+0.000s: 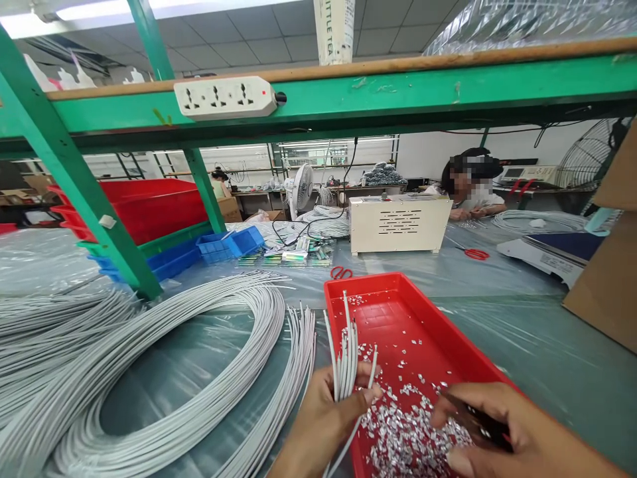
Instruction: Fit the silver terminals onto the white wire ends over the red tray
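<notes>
- Head view: our left hand (318,425) is clamped around a bunch of grey wires (346,355), ends up, over the near-left rim of the red tray (448,352).
- Our right hand (502,431) is closed on a dark tool (475,419) above the scraps (403,431) in the tray.

The left hand (323,418) rises from the bottom edge with its fingers (371,395) curled closed in a grip and the thumb pressed across, while the right hand (502,431) lies lower and to the right, palm down, fingers bent tight together.
</notes>
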`<state>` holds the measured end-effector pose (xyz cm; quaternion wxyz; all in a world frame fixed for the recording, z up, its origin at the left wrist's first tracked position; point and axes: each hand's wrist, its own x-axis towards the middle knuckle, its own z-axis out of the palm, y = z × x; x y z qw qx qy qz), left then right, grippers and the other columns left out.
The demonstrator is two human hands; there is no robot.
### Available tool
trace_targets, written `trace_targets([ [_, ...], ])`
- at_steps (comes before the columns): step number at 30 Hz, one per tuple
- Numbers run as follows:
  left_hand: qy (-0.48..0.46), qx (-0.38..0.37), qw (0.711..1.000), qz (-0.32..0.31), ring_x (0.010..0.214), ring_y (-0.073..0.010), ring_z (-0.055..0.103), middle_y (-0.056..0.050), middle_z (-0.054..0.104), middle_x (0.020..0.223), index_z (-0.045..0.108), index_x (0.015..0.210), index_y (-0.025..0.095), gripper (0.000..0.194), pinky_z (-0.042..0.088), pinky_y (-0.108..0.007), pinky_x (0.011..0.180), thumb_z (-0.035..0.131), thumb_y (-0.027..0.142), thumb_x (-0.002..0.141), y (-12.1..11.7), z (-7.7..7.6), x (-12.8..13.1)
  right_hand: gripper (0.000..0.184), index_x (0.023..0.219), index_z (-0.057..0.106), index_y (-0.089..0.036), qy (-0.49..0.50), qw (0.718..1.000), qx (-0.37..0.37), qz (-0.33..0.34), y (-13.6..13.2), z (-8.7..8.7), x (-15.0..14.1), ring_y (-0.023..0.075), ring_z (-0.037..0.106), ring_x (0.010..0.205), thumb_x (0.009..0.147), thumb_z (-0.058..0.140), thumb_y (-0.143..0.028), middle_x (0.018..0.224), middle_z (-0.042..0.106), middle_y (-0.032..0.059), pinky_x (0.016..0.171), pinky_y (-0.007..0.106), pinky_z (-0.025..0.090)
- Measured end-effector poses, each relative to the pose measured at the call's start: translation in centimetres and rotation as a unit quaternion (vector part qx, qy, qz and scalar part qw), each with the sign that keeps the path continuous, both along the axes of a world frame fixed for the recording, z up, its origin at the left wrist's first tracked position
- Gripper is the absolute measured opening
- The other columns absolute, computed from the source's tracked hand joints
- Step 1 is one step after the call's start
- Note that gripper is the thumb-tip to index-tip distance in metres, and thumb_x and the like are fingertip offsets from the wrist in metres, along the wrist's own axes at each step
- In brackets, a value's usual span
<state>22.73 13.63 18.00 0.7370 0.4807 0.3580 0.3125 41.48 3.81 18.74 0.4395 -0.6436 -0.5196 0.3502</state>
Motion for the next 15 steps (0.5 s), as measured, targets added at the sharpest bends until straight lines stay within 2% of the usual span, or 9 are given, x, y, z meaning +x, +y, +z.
trace_targets([
  [3,0.007,0.046,0.999,-0.020,0.038,0.0012,0.032,0.001,0.059,0.067,0.060,0.086,0.012,0.031,0.020,-0.019,0.041,0.069,0.036,0.069,0.0,-0.3,0.1,0.026,0.085,0.064,-0.025,0.083,0.996,0.015,0.000,1.1,-0.7,-1.1,0.0136,0.057,0.074,0.066,0.069,-0.042,0.074,0.061,-0.0019,0.066,0.019,0.046],
  [5,0.014,0.076,0.997,-0.016,0.034,0.0008,0.025,0.002,0.058,0.061,0.058,0.076,0.013,0.028,0.013,-0.021,0.040,0.062,0.040,0.074,-0.1,-0.3,0.1,0.034,0.095,0.062,-0.025,0.126,0.992,0.025,-0.001,1.5,-1.2,-2.0,0.0171,0.057,0.093,0.069,0.066,-0.045,0.093,0.064,0.0009,0.080,0.023,0.046],
  [7,0.007,0.079,0.997,-0.006,0.038,-0.0021,0.030,0.003,0.052,0.049,0.056,0.071,0.013,0.030,0.020,-0.020,0.044,0.060,0.042,0.075,-0.2,-0.2,0.2,0.043,0.102,0.060,-0.023,0.133,0.990,0.023,-0.032,1.6,-1.5,-2.8,0.0212,0.054,0.105,0.070,0.062,-0.052,0.109,0.062,0.0049,0.089,0.029,0.043],
  [9,0.009,0.065,0.998,-0.002,0.042,-0.0050,0.036,0.006,0.045,0.040,0.060,0.081,0.013,0.032,0.028,-0.020,0.052,0.063,0.044,0.073,-0.2,-0.1,0.3,0.049,0.102,0.060,-0.020,0.122,0.991,0.017,-0.053,1.6,-1.6,-3.3,0.0243,0.054,0.106,0.069,0.060,-0.056,0.112,0.061,0.0076,0.088,0.032,0.044],
  [11,0.010,0.050,0.999,-0.014,0.045,-0.0069,0.041,0.006,0.045,0.038,0.060,0.096,0.011,0.042,0.031,-0.022,0.058,0.065,0.045,0.070,-0.3,0.0,0.5,0.052,0.101,0.061,-0.019,0.113,0.992,0.016,-0.054,1.5,-1.6,-3.5,0.0253,0.054,0.105,0.068,0.060,-0.058,0.111,0.062,0.0088,0.085,0.032,0.044],
  [15,0.043,0.060,0.997,-0.013,0.039,-0.0033,0.030,0.002,0.055,0.048,0.061,0.094,0.009,0.045,0.021,-0.020,0.044,0.066,0.046,0.068,-0.2,0.0,0.5,0.050,0.096,0.063,-0.019,0.117,0.992,0.023,-0.052,1.6,-1.4,-3.5,0.0220,0.058,0.094,0.068,0.059,-0.060,0.103,0.065,0.0076,0.080,0.029,0.045],
])
